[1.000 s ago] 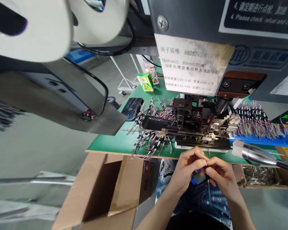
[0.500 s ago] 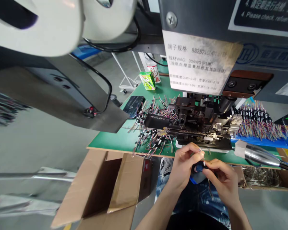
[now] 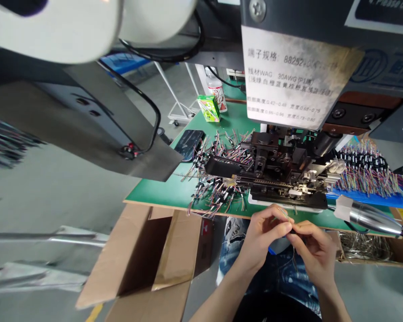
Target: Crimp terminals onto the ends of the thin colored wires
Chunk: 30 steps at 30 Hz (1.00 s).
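In front of the machine, just below the table's front edge, my left hand (image 3: 267,232) pinches a small wire harness (image 3: 283,213) between thumb and fingertips. Its thin coloured wire ends stick up past those fingers. My right hand (image 3: 312,243) meets it from the right, fingertips closed on the same harness, and thin wires trail below toward my lap. The harness's middle is hidden by the fingers. Right behind the hands stands the dark metal applicator (image 3: 282,174) of a terminal crimping machine, apart from both hands.
Loose wire harnesses (image 3: 218,192) are heaped left of the applicator, near a phone (image 3: 189,145). More harnesses (image 3: 369,170) lie on a blue tray (image 3: 366,200) at right. A silver-tipped tool (image 3: 372,217) juts over the front edge. An open carton (image 3: 174,255) stands lower left.
My fingertips have come closer together, covering the harness's white and dark parts that showed between them. The camera view has shifted slightly.
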Each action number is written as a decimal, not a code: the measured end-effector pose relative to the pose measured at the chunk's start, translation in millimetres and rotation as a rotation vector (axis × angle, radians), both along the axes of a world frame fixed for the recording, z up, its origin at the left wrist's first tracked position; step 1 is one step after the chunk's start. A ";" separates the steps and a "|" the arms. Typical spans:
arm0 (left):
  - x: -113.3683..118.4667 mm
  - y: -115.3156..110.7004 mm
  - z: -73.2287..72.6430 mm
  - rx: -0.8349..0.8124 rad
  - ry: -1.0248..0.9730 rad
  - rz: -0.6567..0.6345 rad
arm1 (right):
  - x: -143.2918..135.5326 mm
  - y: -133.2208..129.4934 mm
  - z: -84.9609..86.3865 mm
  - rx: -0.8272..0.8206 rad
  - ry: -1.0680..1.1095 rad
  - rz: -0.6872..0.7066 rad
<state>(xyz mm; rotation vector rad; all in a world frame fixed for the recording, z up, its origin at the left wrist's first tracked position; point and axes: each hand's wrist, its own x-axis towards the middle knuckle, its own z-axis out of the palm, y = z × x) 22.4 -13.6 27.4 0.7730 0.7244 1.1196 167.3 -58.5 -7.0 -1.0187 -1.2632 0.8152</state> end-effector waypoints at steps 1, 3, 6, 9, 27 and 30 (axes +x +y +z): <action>-0.1 -0.1 0.3 -0.013 -0.014 0.002 | -0.8 0.0 0.1 0.000 0.011 0.000; -0.2 -0.2 0.8 -0.029 -0.030 0.002 | -2.2 -0.3 -0.3 -0.003 0.033 0.000; 0.3 -0.3 2.0 -0.039 -0.035 -0.002 | -3.3 -0.8 -1.6 -0.015 0.052 0.007; 2.0 -0.8 3.6 -0.046 -0.037 0.014 | -4.2 -1.6 -2.7 -0.019 0.046 0.013; -6.7 3.5 -0.8 0.093 0.163 0.055 | 3.3 -7.0 -2.0 -0.011 -0.161 0.005; -18.3 3.4 -0.1 0.177 0.276 -0.007 | 7.8 -6.6 0.4 -0.007 -0.257 0.050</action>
